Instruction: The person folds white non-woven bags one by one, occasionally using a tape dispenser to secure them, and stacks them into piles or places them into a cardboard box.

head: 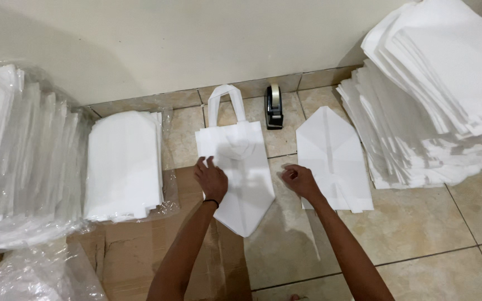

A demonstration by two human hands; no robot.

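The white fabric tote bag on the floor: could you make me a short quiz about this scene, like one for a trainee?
1. True or false: the left hand rests flat on the white fabric tote bag with the folded, pointed bottom.
2. What stands on the beige floor tiles by the wall, just right of the bag's handles?
A. scissors
B. a black tape dispenser
C. a stapler
3. Fill in: the right hand sits between the tote bag and a second folded white bag, with its fingers ____.

Key: 1 true; 2 B; 3 curled.
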